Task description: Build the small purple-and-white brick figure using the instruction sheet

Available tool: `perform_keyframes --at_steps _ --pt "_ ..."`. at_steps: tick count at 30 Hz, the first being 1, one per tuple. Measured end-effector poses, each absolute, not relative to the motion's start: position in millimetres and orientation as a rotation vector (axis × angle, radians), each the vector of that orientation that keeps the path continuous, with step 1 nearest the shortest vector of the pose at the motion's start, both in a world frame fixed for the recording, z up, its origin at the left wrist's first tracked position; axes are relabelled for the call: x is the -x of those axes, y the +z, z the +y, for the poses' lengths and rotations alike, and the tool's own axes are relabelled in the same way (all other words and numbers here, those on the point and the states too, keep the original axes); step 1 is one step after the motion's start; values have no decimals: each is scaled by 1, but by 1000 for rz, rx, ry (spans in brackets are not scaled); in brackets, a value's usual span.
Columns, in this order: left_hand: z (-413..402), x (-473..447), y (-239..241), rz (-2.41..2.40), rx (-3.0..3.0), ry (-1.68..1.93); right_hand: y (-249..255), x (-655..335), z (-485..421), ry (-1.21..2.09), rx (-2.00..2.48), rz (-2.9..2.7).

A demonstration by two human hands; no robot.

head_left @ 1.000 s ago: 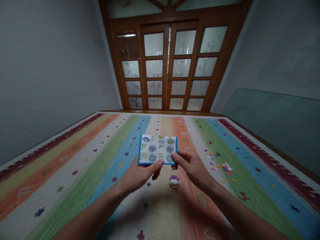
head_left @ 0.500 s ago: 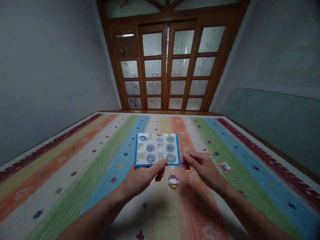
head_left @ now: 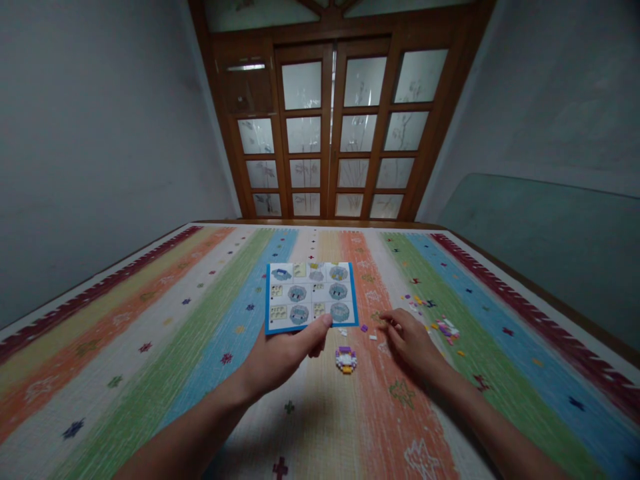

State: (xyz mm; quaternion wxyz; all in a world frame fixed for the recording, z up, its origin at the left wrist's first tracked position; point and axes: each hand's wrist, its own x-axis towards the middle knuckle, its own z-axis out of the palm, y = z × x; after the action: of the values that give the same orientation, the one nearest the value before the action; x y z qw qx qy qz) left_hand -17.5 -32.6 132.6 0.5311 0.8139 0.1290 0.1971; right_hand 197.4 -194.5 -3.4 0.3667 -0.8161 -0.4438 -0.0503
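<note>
My left hand (head_left: pixel 295 343) grips a blue-edged instruction sheet (head_left: pixel 310 297) by its lower edge, thumb on the front. Small step pictures of a rounded brick model cover the sheet. Below it, on the cloth, lies a partly built piece of small bricks (head_left: pixel 346 360) in white, purple and orange. My right hand (head_left: pixel 407 337) hovers low over the cloth to the right, fingers loosely apart with nothing visible in them. Near its fingertips are a purple brick (head_left: pixel 364 328) and a white brick (head_left: pixel 373 337). More white bricks (head_left: pixel 343 332) lie just under the sheet.
A loose pile of white, pink and yellow bricks (head_left: pixel 447 328) lies beyond my right hand, with purple and dark bricks (head_left: pixel 417 303) scattered further back. A striped cloth (head_left: pixel 200 347) covers the table. Wooden glazed doors (head_left: pixel 333 133) stand behind its far edge.
My right hand has moved right, away from the sheet, and its fingers have loosened. The purple brick at its fingertips now lies on the cloth. The sheet has shifted slightly left.
</note>
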Motion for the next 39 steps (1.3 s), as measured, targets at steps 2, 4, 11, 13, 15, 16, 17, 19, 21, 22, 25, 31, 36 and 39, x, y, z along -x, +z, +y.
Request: perform_keyframes --at_steps 2,4,11,13,15,16,17,19,21,22,25,31,36,39 --pt "-32 17 133 340 -1930 469 -4 -200 -195 -135 2089 -1160" --pt "-32 17 133 353 -1942 466 -3 -204 -196 -144 2094 -1178" --pt "-30 17 136 288 -1964 507 -4 -204 -194 -91 2060 -1256" --pt "-30 16 136 289 -1972 513 -3 -199 -188 -34 2034 -1352" --pt "-30 16 136 282 -1979 519 -1 -196 -182 18 2026 -1464" --pt "-30 16 136 279 -1979 519 -1 -196 -179 39 2032 -1516" --pt "-30 17 136 277 -1977 517 0 -196 -176 56 2043 -1558" --pt "-30 17 137 273 -1983 518 -1 -198 -171 84 2075 -1616" --pt "-30 18 138 273 -2006 520 -2 -201 -167 109 2100 -1639" --pt "-30 19 138 273 -2018 521 -3 -202 -166 116 2107 -1640" --pt "-30 20 138 280 -2038 510 -5 -204 -164 114 2115 -1632" --pt "-28 23 135 297 -2030 512 -10 -205 -166 82 2146 -1587" --pt "-30 26 135 297 -2007 502 -4 -202 -172 54 2159 -1554" --pt "-33 26 137 322 -1989 494 5 -191 -181 55 2139 -1526"
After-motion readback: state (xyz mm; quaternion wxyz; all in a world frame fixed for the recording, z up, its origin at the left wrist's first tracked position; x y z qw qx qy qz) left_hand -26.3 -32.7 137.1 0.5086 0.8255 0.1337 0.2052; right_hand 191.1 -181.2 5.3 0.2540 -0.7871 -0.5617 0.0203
